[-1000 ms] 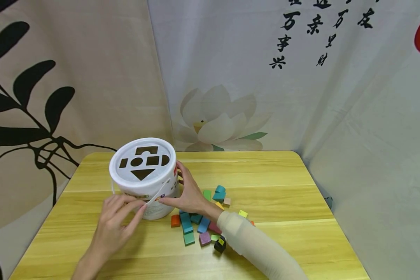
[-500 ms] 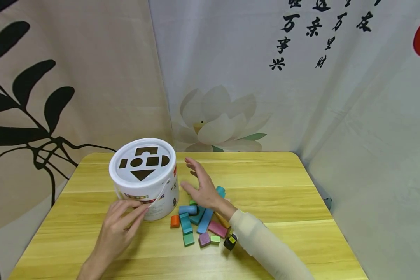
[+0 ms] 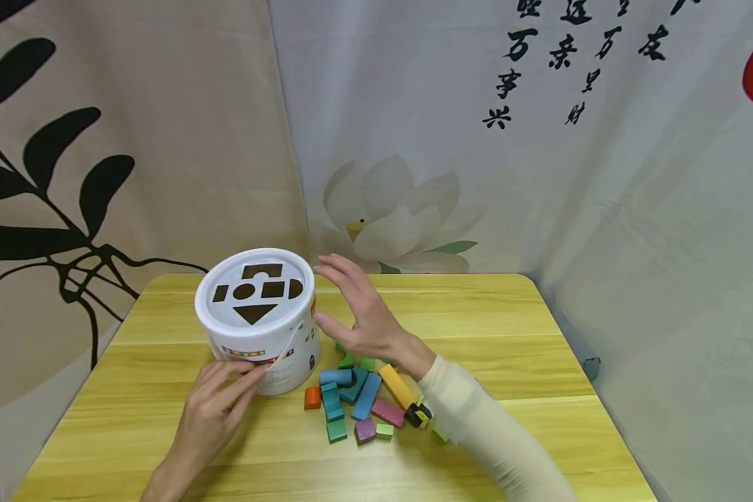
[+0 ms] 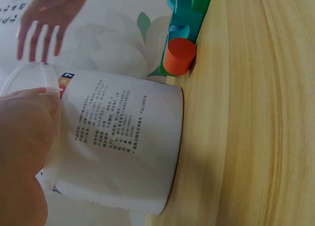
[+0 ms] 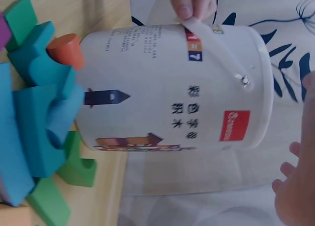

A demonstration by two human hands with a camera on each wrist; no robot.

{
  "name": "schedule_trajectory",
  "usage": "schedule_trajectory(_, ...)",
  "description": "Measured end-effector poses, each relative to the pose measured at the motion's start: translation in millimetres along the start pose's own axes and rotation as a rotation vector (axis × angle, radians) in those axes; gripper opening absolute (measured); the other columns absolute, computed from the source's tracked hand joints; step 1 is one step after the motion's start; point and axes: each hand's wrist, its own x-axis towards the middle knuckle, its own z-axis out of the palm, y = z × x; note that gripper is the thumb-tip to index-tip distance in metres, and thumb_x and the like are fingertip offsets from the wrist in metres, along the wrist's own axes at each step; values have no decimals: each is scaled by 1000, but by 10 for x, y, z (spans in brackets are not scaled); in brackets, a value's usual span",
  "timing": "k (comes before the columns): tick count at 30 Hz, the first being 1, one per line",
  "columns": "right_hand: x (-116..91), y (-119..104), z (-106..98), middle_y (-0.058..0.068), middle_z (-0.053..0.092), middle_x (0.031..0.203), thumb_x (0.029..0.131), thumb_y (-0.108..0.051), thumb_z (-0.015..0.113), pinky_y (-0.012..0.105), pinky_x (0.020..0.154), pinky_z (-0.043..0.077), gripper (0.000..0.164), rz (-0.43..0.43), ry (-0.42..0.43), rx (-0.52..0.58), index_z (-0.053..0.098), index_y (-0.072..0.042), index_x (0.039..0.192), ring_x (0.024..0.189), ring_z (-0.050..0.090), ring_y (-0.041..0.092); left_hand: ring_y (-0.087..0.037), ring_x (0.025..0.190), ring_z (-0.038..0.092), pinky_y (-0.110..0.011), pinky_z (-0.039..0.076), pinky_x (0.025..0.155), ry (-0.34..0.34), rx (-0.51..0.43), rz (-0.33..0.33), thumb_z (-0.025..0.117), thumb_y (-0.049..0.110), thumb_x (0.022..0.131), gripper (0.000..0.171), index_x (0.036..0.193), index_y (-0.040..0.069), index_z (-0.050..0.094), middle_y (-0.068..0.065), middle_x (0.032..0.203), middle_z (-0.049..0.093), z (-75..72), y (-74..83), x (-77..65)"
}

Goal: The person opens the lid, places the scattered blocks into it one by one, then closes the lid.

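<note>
A white bucket (image 3: 298, 359) stands upright on the table's left half, its lid (image 3: 282, 310) pierced with cut-outs of several shapes. My left hand (image 3: 210, 411) pinches the thin white handle (image 5: 224, 53) between thumb and fingers, low against the bucket's front. The handle hangs down over that side. My right hand (image 3: 370, 317) is raised beside the bucket's right upper side, fingers spread and slightly bent around nothing. In the right wrist view, its fingers (image 5: 290, 172) show beside the lid's rim. Printed lettering and a red label (image 5: 234, 126) cover the bucket's wall.
Colored wooden blocks lie heaped right of the bucket, among them an orange cylinder (image 3: 312, 397), a blue plank (image 3: 367, 396), a yellow plank (image 3: 397, 385) and a purple cube (image 3: 364, 430). Behind the wooden table (image 3: 477, 335) hangs a printed curtain (image 3: 414, 104).
My right hand let go of the bucket's right side, drew back to the right, then rose toward the lid's edge. The left hand keeps its pinch on the handle, slightly lower.
</note>
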Motion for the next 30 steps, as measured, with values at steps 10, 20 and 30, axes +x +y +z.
schedule_trajectory(10,285,-218,139,17,60,136,84,-44,75,51,120,25,65,-205,-130,-211,64,-2,132,143,36,31,-31,77,64,-35,45,93,76,-11,41,63,26,103,36,92,-2,82,-14,85,73,37,-36,18)
schedule_trajectory(20,346,-338,326,9,64,126,91,-53,66,39,110,37,51,-260,-236,-316,72,-11,119,120,51,26,-32,74,63,-38,45,86,111,-23,59,64,24,103,35,91,-3,82,-15,83,72,67,1,73)
schedule_trajectory(30,367,-346,445,2,65,108,94,-47,66,32,96,44,37,-257,-255,-332,75,-13,106,102,55,19,-32,74,64,-38,44,84,101,-10,34,65,24,102,34,90,-3,82,-14,83,73,66,-2,66)
